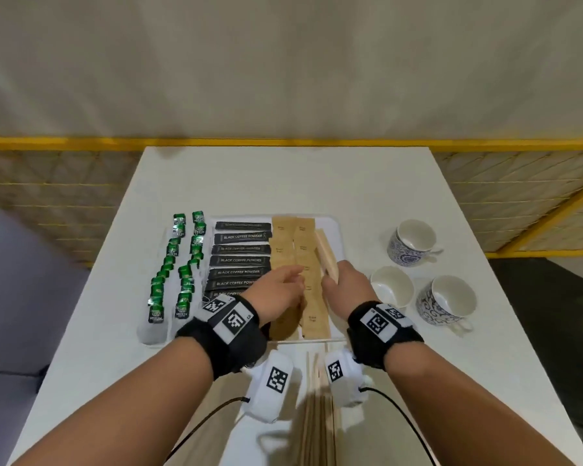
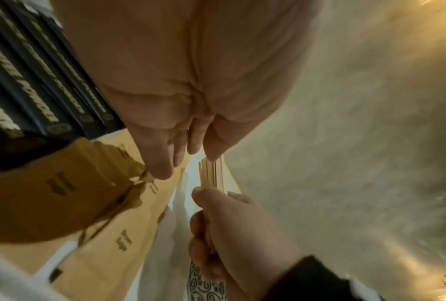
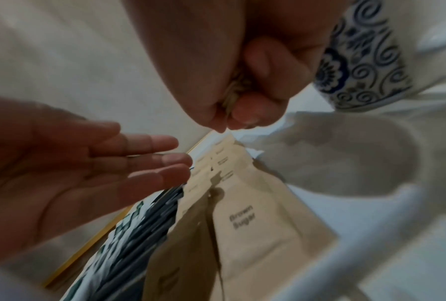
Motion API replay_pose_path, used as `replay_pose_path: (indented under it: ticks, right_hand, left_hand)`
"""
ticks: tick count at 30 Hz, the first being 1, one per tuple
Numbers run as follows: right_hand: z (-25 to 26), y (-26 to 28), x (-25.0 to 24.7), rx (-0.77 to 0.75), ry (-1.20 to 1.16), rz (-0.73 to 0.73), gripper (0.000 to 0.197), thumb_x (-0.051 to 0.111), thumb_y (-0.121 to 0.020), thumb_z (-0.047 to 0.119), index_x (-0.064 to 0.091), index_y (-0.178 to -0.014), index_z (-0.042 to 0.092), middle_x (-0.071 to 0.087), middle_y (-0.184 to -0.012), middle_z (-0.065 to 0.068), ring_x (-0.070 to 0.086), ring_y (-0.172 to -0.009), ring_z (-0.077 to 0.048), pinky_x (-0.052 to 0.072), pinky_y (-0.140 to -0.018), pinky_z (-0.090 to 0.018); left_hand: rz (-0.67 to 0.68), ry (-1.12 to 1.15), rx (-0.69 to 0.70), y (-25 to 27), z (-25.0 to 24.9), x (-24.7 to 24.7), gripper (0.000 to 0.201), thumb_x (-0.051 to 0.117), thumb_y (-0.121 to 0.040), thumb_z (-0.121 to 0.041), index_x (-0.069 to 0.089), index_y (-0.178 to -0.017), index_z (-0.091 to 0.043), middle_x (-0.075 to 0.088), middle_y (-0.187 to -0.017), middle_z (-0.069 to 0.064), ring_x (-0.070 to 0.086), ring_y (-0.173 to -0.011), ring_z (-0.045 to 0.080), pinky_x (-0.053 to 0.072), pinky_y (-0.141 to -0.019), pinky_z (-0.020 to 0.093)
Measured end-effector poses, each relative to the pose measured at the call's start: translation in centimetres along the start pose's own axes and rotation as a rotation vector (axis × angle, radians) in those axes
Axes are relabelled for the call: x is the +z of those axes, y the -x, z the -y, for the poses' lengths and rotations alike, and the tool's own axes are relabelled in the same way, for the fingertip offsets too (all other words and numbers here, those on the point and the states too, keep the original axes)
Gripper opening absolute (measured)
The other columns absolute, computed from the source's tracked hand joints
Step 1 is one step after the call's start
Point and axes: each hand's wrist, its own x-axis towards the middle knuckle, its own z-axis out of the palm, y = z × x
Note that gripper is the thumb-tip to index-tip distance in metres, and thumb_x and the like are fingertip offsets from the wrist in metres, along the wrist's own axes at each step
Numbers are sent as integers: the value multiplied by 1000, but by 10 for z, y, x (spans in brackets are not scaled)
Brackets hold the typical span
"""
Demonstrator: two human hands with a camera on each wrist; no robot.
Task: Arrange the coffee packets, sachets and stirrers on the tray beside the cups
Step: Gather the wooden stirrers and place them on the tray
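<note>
The right hand [image 1: 345, 280] grips the wooden stirrers [image 1: 327, 255] over the tray's [image 1: 337, 230] right edge; the left hand [image 1: 276, 287], fingers straight, should level their ends before laying them flat

Head view evenly lit, soft overhead light, short faint shadows under the cups [image 1: 414, 242]; fisheye bends the table [image 1: 283, 183] edges, mild softness throughout. Left wrist view dim, warm yellow cast, glare top right, heavy blur. Right wrist view brighter, motion-blurred, edges smeared.
</note>
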Motion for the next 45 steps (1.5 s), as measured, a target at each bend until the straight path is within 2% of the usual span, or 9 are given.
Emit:
replay_pose_path:
  ticks: [5, 9, 14, 18, 21, 24, 37, 42, 45]
  right_hand:
    - [13, -25, 7, 142, 6, -37, 29, 39, -94, 28, 44, -115, 9, 61, -106, -12, 57, -86, -28, 43, -70, -33]
    - [19, -40, 12, 196, -15, -39, 28, 39, -97, 25, 42, -118, 6, 59, -111, -14, 60, -98, -31, 42, -70, -32]
    - [26, -56, 8, 233, -32, -72, 22, 39, -92, 14, 41, -114, 11, 62, -104, -10, 57, -84, -28, 41, -69, -33]
    - [29, -59, 6, 244, 43, -87, 30, 39, -91, 13, 39, -121, 10, 61, -113, -10, 61, -100, -29, 40, -72, -32]
    - [28, -58, 6, 196, 197, -97, 30, 40, -94, 18, 40, -121, 7, 54, -121, -11, 59, -107, -29, 41, -76, -32]
    - [28, -56, 5, 162, 275, -99, 30, 41, -96, 24, 42, -120, 6, 51, -123, -11, 59, -107, -28, 39, -73, -30]
    - [20, -38, -1, 48, 335, -56, 41, 47, -93, 32, 39, -126, 9, 49, -123, -10, 52, -112, -27, 41, -81, -33]
    - [17, -31, -3, 59, 317, 24, 47, 56, -85, 24, 38, -127, 12, 48, -121, -8, 51, -111, -25, 41, -81, -31]
    - [16, -31, -3, 70, 319, 48, 45, 57, -84, 13, 39, -125, 13, 48, -121, -9, 52, -110, -26, 43, -83, -31]
  left_hand:
    - [41, 125, -30, -35, -16, 6, 53, 44, -91, 2, 37, -141, -14, 47, -138, 3, 55, -114, 20, 44, -99, 32]
    - [32, 167, 4, -56, -30, 12, 39, 38, -93, 7, 51, -82, -27, 53, -86, -10, 50, -75, 6, 41, -73, 21]
    - [36, 102, 66, -78, -37, 11, 40, 42, -92, 4, 50, -127, -12, 51, -93, -16, 51, -87, 4, 43, -82, 20]
    - [63, 50, 47, -88, -39, 9, 25, 43, -87, 0, 59, -87, -18, 59, -80, -8, 54, -80, 10, 44, -80, 29]
    - [64, 63, 30, -89, -41, 10, 16, 45, -80, -5, 60, -87, -7, 60, -80, 6, 53, -75, 18, 43, -75, 33]
    - [49, 58, 31, -88, -44, 12, 26, 42, -81, 4, 43, -65, -16, 44, -63, -2, 41, -61, 13, 34, -60, 27]
    - [42, 98, 30, -90, -46, 12, 18, 41, -76, 2, 41, -71, -15, 39, -65, 0, 39, -63, 16, 33, -64, 31]
    - [23, 190, 48, -84, -35, 11, 44, 40, -94, 2, 46, -72, -36, 53, -69, -25, 45, -73, -8, 38, -67, 12]
    - [14, 207, 73, -82, -29, 11, 43, 41, -94, 0, 46, -73, -37, 48, -78, -23, 45, -74, -9, 39, -70, 11]
